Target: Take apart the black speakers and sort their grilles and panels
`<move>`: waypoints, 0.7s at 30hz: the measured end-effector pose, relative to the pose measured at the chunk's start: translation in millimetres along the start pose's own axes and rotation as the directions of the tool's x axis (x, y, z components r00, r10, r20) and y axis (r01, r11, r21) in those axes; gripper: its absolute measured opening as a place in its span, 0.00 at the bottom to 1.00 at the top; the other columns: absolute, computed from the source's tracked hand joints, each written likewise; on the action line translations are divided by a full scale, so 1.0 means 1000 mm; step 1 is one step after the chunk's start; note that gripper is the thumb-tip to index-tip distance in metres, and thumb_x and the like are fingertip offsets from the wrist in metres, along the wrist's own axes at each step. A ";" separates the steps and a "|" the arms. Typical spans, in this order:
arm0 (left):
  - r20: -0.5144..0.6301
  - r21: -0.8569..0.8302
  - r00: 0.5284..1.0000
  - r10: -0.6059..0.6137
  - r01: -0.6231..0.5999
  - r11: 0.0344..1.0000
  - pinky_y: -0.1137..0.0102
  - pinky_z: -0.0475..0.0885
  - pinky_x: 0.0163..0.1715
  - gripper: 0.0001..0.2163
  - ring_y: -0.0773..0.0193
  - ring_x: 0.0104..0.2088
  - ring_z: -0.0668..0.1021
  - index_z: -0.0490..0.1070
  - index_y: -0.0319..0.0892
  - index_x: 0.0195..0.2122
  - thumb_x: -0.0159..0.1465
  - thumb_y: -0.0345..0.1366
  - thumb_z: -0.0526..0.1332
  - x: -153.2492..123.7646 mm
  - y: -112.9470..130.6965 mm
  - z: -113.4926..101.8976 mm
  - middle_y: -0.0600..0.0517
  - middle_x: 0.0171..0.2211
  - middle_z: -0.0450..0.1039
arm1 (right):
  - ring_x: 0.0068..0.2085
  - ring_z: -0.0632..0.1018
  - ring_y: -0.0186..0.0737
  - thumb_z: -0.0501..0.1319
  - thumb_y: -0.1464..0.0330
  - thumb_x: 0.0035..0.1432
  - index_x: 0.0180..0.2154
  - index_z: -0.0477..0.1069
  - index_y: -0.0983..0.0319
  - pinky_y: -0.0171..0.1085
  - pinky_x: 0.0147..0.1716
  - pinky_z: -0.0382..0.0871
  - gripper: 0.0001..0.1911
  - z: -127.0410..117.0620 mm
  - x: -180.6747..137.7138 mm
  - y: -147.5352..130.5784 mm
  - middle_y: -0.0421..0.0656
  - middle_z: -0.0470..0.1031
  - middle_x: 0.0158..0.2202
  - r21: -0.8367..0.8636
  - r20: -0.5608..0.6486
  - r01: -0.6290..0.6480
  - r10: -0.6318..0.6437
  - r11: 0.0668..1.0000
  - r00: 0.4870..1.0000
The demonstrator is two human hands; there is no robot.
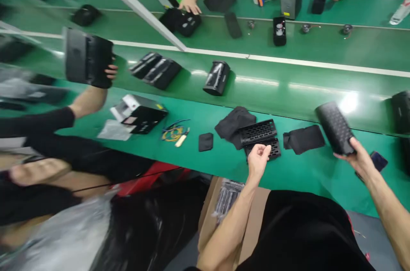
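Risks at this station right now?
1. The right hand holds the black mesh cylinder by one end, out over the green table; it could slip.
2. The left hand hovers over stacked perforated panels near the table edge; a nudge might push them off.
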State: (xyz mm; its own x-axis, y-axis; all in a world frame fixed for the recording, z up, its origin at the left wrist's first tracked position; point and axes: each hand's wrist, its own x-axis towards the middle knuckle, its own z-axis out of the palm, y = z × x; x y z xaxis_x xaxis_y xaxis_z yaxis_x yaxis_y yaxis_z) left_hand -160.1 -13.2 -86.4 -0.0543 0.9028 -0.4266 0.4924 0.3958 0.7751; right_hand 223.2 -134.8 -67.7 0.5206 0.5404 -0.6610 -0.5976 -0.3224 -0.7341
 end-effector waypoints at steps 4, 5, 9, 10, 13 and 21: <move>-0.270 0.207 0.959 -0.085 0.144 0.968 0.65 0.74 0.42 0.16 0.54 0.38 0.81 0.67 0.47 0.34 0.64 0.54 0.64 0.022 -0.034 -0.054 0.50 0.32 0.78 | 0.47 0.81 0.50 0.68 0.55 0.61 0.49 0.70 0.53 0.63 0.47 0.81 0.18 0.023 0.090 -0.042 0.45 0.76 0.54 0.140 -0.161 0.041 -0.018 0.989 0.987; -0.284 0.235 0.952 -0.113 0.183 0.955 0.64 0.73 0.42 0.16 0.53 0.39 0.81 0.67 0.47 0.33 0.62 0.54 0.66 0.026 -0.042 -0.063 0.49 0.32 0.78 | 0.47 0.82 0.49 0.65 0.55 0.65 0.49 0.69 0.53 0.61 0.47 0.82 0.16 0.024 0.106 -0.049 0.45 0.76 0.54 0.138 -0.192 0.058 -0.031 0.989 0.981; -0.218 0.310 0.952 -0.216 0.278 0.909 0.62 0.71 0.39 0.21 0.47 0.39 0.82 0.68 0.48 0.30 0.52 0.56 0.74 0.046 -0.064 -0.073 0.48 0.30 0.79 | 0.42 0.83 0.49 0.64 0.49 0.66 0.47 0.69 0.56 0.52 0.41 0.82 0.20 0.006 0.130 -0.056 0.53 0.75 0.50 -0.056 -0.292 0.017 -0.033 0.998 0.956; -0.189 0.315 0.954 -0.231 0.282 0.906 0.62 0.71 0.38 0.21 0.46 0.38 0.81 0.69 0.48 0.28 0.50 0.56 0.75 0.050 -0.068 -0.072 0.48 0.28 0.78 | 0.41 0.83 0.50 0.65 0.47 0.64 0.47 0.68 0.57 0.52 0.39 0.81 0.23 -0.001 0.127 -0.054 0.53 0.75 0.48 -0.143 -0.322 0.005 -0.051 0.990 0.945; -0.093 0.286 0.966 -0.240 0.257 0.923 0.66 0.69 0.33 0.22 0.51 0.32 0.80 0.67 0.48 0.25 0.48 0.57 0.74 0.062 -0.076 -0.069 0.52 0.23 0.74 | 0.41 0.81 0.50 0.69 0.42 0.55 0.46 0.68 0.58 0.51 0.39 0.80 0.31 -0.012 0.101 -0.037 0.51 0.74 0.47 -0.472 -0.444 0.121 -0.355 0.873 0.823; 0.042 0.011 0.989 -0.142 0.142 0.990 0.72 0.60 0.20 0.31 0.67 0.18 0.65 0.68 0.45 0.27 0.41 0.68 0.71 0.062 -0.078 -0.081 0.60 0.15 0.63 | 0.43 0.80 0.51 0.67 0.48 0.58 0.37 0.75 0.59 0.44 0.46 0.73 0.21 0.065 0.055 0.042 0.50 0.80 0.39 -0.906 0.064 0.191 -0.325 0.377 0.944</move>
State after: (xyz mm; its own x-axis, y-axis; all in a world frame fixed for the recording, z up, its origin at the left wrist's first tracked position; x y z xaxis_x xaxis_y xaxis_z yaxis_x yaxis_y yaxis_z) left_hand -271.8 25.9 -135.6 -0.0870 0.8293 -0.5519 0.4894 0.5181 0.7015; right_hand 186.7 -68.4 -124.7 0.6464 0.6643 -0.3752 0.4269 -0.7225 -0.5438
